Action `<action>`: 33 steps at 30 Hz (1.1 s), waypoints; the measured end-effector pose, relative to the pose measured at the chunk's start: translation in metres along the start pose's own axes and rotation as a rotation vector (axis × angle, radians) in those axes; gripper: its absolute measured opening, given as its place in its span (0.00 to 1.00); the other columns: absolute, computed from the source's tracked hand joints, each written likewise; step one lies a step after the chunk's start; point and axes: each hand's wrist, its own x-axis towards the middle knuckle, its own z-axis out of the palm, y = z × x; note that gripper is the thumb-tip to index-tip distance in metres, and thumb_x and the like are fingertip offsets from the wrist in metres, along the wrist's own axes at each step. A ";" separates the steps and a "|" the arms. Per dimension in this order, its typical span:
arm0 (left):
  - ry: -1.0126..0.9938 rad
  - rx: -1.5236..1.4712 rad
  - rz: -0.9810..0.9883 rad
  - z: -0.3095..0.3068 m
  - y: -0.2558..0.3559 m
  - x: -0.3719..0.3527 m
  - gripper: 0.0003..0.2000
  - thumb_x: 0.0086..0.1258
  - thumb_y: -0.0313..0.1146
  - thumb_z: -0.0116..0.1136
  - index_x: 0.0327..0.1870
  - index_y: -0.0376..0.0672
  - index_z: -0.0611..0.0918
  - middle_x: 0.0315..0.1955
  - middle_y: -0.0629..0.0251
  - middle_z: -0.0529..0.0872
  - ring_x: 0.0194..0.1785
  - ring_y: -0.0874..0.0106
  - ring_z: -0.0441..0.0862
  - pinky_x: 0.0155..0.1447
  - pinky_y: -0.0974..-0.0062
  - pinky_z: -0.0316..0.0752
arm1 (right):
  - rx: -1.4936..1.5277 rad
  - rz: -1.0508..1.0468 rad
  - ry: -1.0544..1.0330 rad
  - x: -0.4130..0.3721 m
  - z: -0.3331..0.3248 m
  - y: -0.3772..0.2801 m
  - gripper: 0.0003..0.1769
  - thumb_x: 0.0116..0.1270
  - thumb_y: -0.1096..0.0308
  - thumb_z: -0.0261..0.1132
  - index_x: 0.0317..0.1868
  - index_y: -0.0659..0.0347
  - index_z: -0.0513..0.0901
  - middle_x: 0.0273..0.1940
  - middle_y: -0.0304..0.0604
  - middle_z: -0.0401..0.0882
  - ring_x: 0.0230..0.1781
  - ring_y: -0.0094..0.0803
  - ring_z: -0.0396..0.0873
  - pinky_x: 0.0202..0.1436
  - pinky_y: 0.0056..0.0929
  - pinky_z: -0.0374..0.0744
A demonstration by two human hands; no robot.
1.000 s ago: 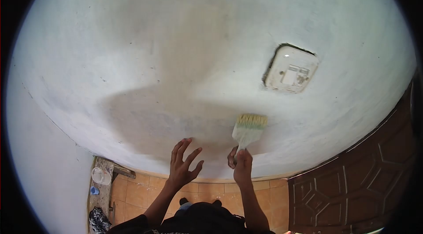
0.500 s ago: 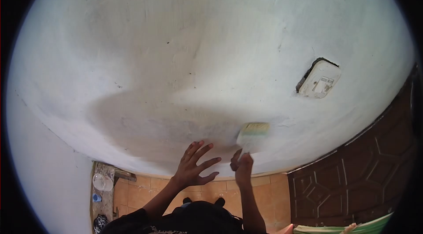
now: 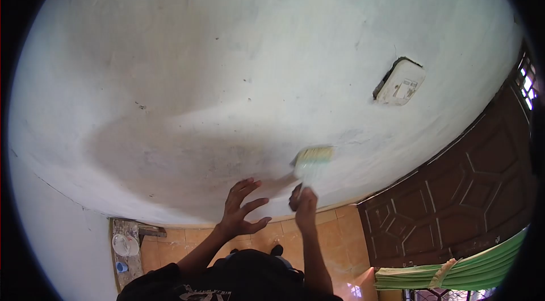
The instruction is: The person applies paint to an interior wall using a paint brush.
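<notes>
My right hand (image 3: 305,203) is closed around the handle of a wide paintbrush (image 3: 314,160) with pale yellowish bristles. The bristles point up, right at the whitish wall (image 3: 272,62), and the brush looks slightly blurred by motion. To its left, my left hand (image 3: 241,210) is held up in front of the wall with fingers spread and nothing in them. Shadows of my body and hands fall across the patchy painted surface around the brush.
A wall switch plate (image 3: 404,84) sits tilted in a gapped hole at right. Below it stands a dark brown panelled door (image 3: 443,204), beside a green curtain (image 3: 477,264). At lower left, a bench (image 3: 131,270) bears a clear tub (image 3: 125,244) and a blue cup (image 3: 121,267). Tiles (image 3: 340,244) cover the floor.
My view has turned a little to the right, bringing more door and curtain in. The brush has stayed near the same part of the wall, and my left hand's fingers are slightly more curled.
</notes>
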 end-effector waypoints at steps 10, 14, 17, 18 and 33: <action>-0.016 -0.159 -0.240 -0.005 -0.003 -0.028 0.29 0.50 0.31 0.76 0.57 0.46 0.81 0.66 0.49 0.73 0.67 0.52 0.72 0.65 0.58 0.72 | 0.121 -0.070 0.081 0.000 0.000 -0.042 0.26 0.81 0.45 0.46 0.33 0.58 0.69 0.19 0.28 0.58 0.15 0.16 0.52 0.19 0.21 0.52; -0.074 -0.107 -0.157 -0.004 -0.001 -0.020 0.29 0.51 0.31 0.75 0.58 0.45 0.80 0.67 0.48 0.71 0.66 0.51 0.72 0.65 0.55 0.71 | 0.157 0.008 0.083 0.006 0.002 -0.007 0.26 0.81 0.43 0.46 0.32 0.56 0.68 0.18 0.27 0.56 0.15 0.16 0.52 0.19 0.22 0.51; -0.094 -0.097 -0.145 -0.005 0.004 -0.015 0.29 0.51 0.32 0.76 0.59 0.47 0.81 0.67 0.51 0.72 0.68 0.52 0.71 0.68 0.56 0.70 | 0.074 0.140 0.077 -0.039 -0.004 0.065 0.27 0.81 0.43 0.46 0.30 0.55 0.67 0.17 0.28 0.57 0.14 0.16 0.54 0.17 0.22 0.53; -0.105 -0.088 -0.141 -0.006 0.006 -0.014 0.29 0.51 0.32 0.76 0.59 0.48 0.81 0.68 0.51 0.72 0.69 0.52 0.71 0.68 0.56 0.70 | 0.112 0.176 0.085 -0.045 -0.004 0.061 0.25 0.81 0.46 0.46 0.29 0.55 0.67 0.18 0.28 0.58 0.14 0.16 0.55 0.18 0.21 0.54; -0.110 -0.043 -0.150 0.005 0.007 -0.008 0.28 0.54 0.30 0.74 0.59 0.48 0.80 0.70 0.51 0.69 0.70 0.50 0.68 0.68 0.54 0.69 | 0.097 0.157 0.106 -0.043 0.003 0.060 0.26 0.82 0.47 0.45 0.29 0.57 0.67 0.18 0.27 0.57 0.14 0.16 0.53 0.18 0.20 0.53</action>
